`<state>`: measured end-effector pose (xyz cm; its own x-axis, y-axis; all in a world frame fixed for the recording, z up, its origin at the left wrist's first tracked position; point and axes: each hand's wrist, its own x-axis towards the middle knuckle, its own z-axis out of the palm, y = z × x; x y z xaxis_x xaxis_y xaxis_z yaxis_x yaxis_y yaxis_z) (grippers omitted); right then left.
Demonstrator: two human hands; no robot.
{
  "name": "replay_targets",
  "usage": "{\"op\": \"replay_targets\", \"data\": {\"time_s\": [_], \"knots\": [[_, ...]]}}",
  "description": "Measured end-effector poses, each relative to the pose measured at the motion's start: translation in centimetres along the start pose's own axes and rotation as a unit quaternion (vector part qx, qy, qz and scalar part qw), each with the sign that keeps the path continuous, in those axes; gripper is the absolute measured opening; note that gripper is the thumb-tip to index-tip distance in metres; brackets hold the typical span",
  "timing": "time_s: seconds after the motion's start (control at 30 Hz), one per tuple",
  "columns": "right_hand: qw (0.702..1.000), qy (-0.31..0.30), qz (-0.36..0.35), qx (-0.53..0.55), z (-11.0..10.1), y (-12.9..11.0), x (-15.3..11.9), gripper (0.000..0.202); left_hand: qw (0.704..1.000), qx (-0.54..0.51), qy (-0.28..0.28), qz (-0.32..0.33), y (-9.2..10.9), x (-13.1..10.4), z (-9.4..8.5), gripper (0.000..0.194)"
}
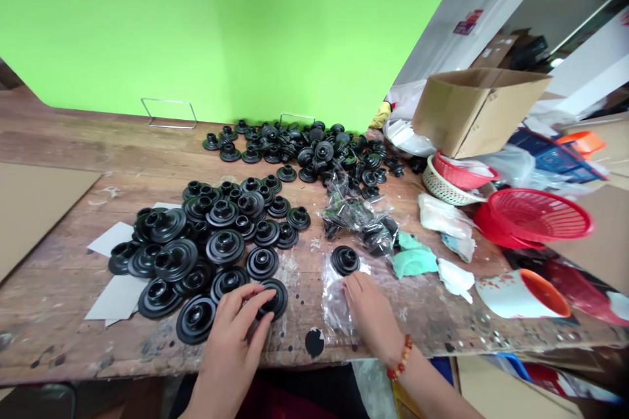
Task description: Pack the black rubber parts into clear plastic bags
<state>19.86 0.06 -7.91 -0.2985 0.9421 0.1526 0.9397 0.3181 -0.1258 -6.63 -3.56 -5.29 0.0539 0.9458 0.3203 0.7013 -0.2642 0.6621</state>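
My left hand [233,330] has its thumb and fingers closed about the near side of a black round disc with a raised hub [279,300]. My right hand [371,314] pinches at a clear plastic bag [334,308] that lies flat on the table; its fingertips are partly hidden from view. A second black hubbed disc [345,260] sits at the bag's far end, just beyond my right fingers. To the left spreads a pile of larger black discs [225,247]. More discs wrapped in clear plastic [361,219] lie beyond my right hand.
Small black discs [323,152] are heaped before a green panel [221,33]. White cards [115,298] stick out under the left pile. On the right are a green cloth [414,256], a white cup with orange inside [501,294], red baskets [540,213] and a cardboard box [472,111].
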Motion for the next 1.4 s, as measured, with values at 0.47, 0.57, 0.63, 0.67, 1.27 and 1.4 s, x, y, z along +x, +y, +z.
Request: {"op": "replay_targets", "data": {"time_s": [0.47, 0.57, 0.63, 0.67, 1.27, 1.4], "knots": [[0.998, -0.032, 0.031, -0.051, -0.7, -1.2, 0.8, 0.005, 0.987, -0.122, -0.069, -0.077, 1.2, -0.2, -1.3, 0.021], [0.999, -0.010, 0.036, -0.035, 0.2, -0.5, 0.6, 0.018, 0.986, -0.130, -0.067, -0.081, 1.2, -0.2, -1.4, 0.021], [0.999, 0.005, 0.043, 0.019, -0.2, 0.3, 0.8, 0.021, 0.983, -0.141, -0.068, -0.093, 1.1, -0.2, -1.5, 0.021], [0.998, 0.014, 0.046, 0.047, -0.8, 0.6, 1.0, 0.022, 0.981, -0.147, -0.070, -0.104, 1.2, -0.3, -1.6, 0.021], [0.929, 0.022, -0.098, 0.358, -6.7, -10.2, 1.1, 0.038, 0.815, -0.441, -0.084, -0.365, 3.0, 0.4, -2.1, 0.021], [0.787, -0.195, 0.057, 0.583, -6.7, -10.6, 2.2, 0.027, 0.834, -0.416, -0.053, -0.358, 3.5, 0.2, -2.2, 0.034]]}}
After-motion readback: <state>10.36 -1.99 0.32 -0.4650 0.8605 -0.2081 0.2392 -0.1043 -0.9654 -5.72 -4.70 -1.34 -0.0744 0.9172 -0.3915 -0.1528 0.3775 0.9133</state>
